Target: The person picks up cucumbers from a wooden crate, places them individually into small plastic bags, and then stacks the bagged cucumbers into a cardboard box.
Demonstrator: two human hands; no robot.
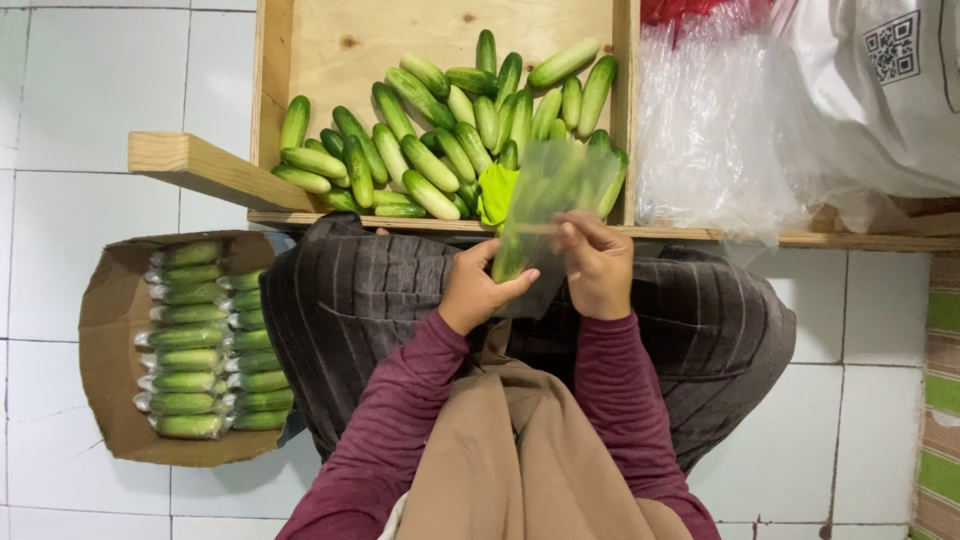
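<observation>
- Left hand [475, 290] over the lap, fingers wrapped round the lower end of a cucumber [507, 262] sitting inside a clear plastic bag [550, 195].
- Right hand [598, 268] just beside it, fingers pinched narrow on the bag's side, keeping it upright.
- Bag and cucumber raised in front of the near edge of a wooden crate [628, 110].
- Loose cucumbers [440, 140] heaped in the crate's near part.
- Cardboard box [105, 340] on the tiled floor [90, 90] at the left, with two rows of wrapped cucumbers [185, 340].
- Stack of clear bags [710, 140] right of the crate.
</observation>
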